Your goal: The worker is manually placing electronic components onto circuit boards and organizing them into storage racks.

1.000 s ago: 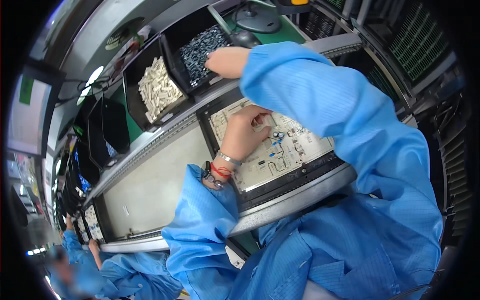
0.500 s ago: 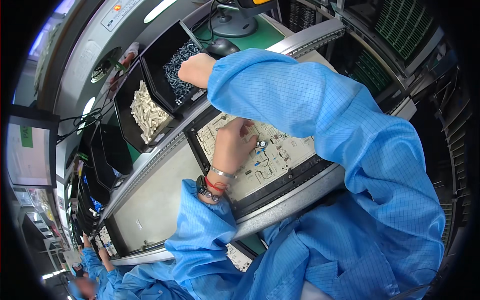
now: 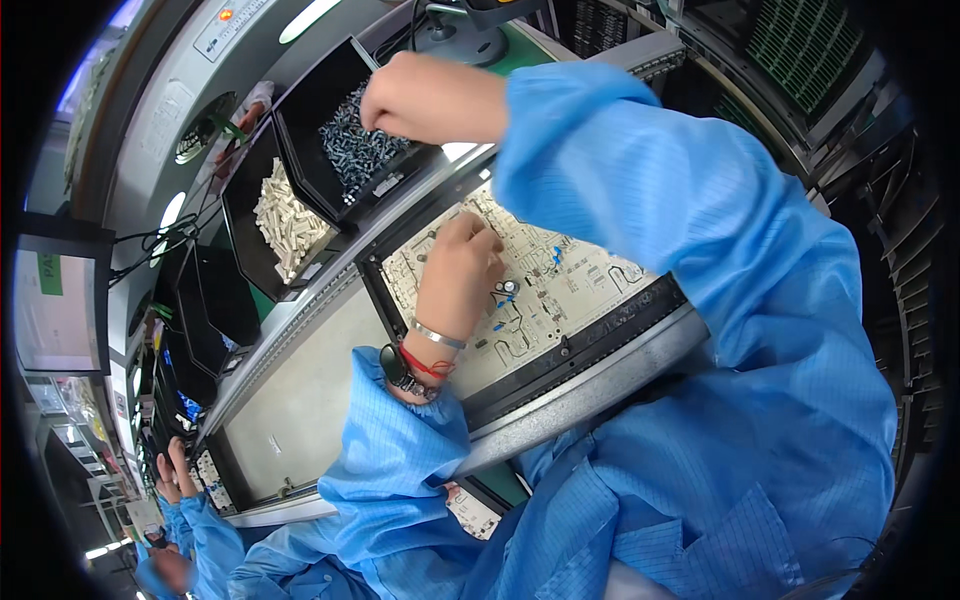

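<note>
Where traces cross — pale circuit board (image 3: 560, 290).

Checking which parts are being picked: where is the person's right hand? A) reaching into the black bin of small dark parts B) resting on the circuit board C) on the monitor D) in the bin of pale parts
A: the right hand is over the black bin of dark parts, while the left hand rests on the circuit board.
</note>
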A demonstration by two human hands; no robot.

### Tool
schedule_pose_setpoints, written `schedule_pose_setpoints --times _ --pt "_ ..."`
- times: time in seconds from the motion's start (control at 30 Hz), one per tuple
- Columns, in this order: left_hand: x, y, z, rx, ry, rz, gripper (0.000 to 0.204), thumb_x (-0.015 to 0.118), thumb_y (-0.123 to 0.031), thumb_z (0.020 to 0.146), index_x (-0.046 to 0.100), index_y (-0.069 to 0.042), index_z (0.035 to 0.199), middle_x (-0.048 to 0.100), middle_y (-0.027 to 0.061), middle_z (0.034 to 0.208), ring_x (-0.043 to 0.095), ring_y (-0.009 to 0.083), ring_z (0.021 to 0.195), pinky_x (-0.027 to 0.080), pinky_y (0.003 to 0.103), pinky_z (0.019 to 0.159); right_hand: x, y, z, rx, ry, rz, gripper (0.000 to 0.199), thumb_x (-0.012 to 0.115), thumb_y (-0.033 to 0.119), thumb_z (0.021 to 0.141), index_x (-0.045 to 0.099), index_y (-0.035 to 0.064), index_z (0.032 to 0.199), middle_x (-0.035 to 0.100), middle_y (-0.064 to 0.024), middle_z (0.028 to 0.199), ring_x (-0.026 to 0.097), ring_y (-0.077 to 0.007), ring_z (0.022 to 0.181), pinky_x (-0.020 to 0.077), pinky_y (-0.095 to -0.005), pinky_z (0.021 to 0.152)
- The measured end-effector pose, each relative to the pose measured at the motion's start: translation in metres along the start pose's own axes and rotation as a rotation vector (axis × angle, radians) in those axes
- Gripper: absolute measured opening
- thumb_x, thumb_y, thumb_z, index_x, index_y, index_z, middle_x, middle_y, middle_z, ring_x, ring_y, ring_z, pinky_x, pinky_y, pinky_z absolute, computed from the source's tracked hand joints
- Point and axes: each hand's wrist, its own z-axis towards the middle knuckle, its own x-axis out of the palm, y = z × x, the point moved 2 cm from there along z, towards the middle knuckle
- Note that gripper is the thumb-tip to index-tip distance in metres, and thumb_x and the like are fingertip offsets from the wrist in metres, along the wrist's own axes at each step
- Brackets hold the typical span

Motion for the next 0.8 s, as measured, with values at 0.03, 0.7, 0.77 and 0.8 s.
schedule_pose_setpoints --times 0.03,0.7,0.77,0.8 --pt "-0.010 -0.004 -0.009 0.020 0.014 0.123 0.019 0.065 -0.004 0.067 0.062 -0.002 0.086 0.060 0.0124 0.085 0.056 0.0305 0.086 0.046 0.035 0.077 -0.012 0.016 -0.004 -0.067 0.035 0.081 0.012 0.053 0.005 0.075 0.060 -0.0005 0.083 0.063 -0.0143 0.075 0.061 -0.0306 0.071 0.0476 -0.0375 0.064" --pt "-0.107 0.188 -0.028 -0.511 0.001 0.289 0.033 0.050 -0.003 0.080 0.056 0.000 0.112 0.062 0.0220 0.097 0.060 0.0324 0.093 0.046 0.035 0.079 0.001 0.055 -0.199 0.004 0.181 0.216 0.013 0.062 0.002 0.071 0.061 0.0049 0.083 0.057 -0.0059 0.085 0.054 -0.0238 0.085 0.0446 -0.0331 0.075" --pt "-0.109 0.169 -0.019 -0.507 -0.052 0.301 0.024 0.053 -0.005 0.079 0.061 -0.001 0.101 0.063 0.0200 0.087 0.062 0.0309 0.085 0.047 0.035 0.075 -0.001 0.053 -0.201 0.046 0.201 0.208 0.010 0.064 0.004 0.070 0.059 0.0053 0.079 0.055 -0.0046 0.082 0.051 -0.0225 0.086 0.0420 -0.0331 0.077" --pt "-0.109 0.162 -0.015 -0.508 -0.107 0.317 0.016 0.056 -0.006 0.078 0.066 -0.001 0.089 0.064 0.0180 0.077 0.064 0.0294 0.077 0.048 0.035 0.071 -0.001 0.051 -0.203 0.054 0.200 0.204 0.010 0.064 0.004 0.070 0.059 0.0053 0.079 0.055 -0.0046 0.082 0.051 -0.0225 0.086 0.0420 -0.0331 0.077"
